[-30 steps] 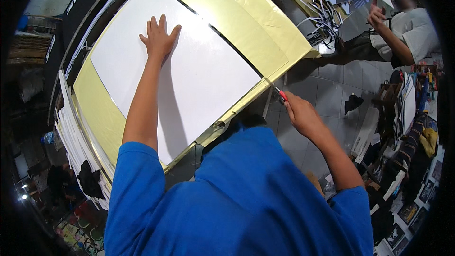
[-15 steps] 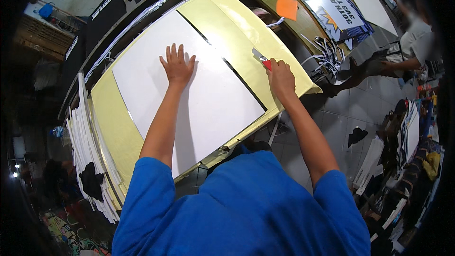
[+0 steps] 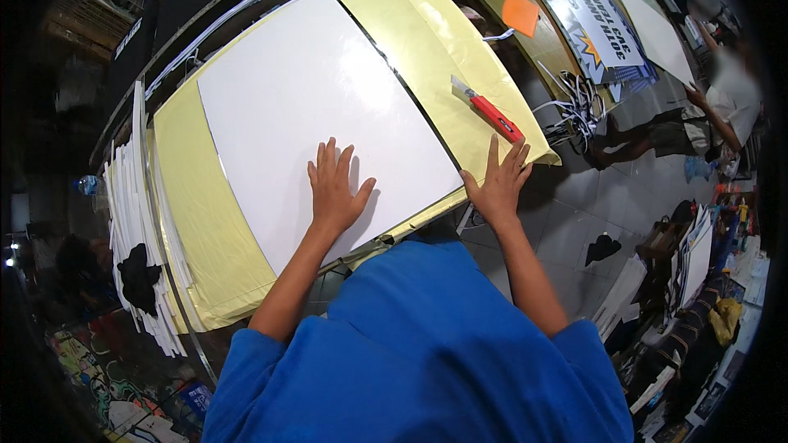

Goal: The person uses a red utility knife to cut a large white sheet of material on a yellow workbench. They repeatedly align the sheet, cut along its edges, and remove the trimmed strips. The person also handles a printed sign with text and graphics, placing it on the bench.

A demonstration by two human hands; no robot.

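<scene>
A large white sheet point(image 3: 295, 90) lies flat over the yellow covering point(image 3: 443, 33) of the work table, dark lines running along its sides. My left hand point(image 3: 338, 189) is open, fingers spread, over the near part of the sheet. At the sheet's near right corner is my right hand point(image 3: 497, 184), open with nothing in it, its thumb by the sheet's edge. A red utility knife point(image 3: 495, 118) with its blade out rests on the yellow covering just beyond my right fingertips. Whether the fingertips touch its handle I cannot tell.
White strips point(image 3: 135, 221) with a black cloth point(image 3: 139, 279) hang at the left. Printed boards point(image 3: 579, 12), an orange piece point(image 3: 520, 15) and tangled strips point(image 3: 579, 107) are at the far right. A person point(image 3: 726, 102) stands at the right, beyond the tiled floor point(image 3: 566, 213).
My right hand has let go of the utility knife, now on the yellow covering, and sits nearer the sheet's corner. My left hand has slid nearer to me. The dark line now looks unbroken.
</scene>
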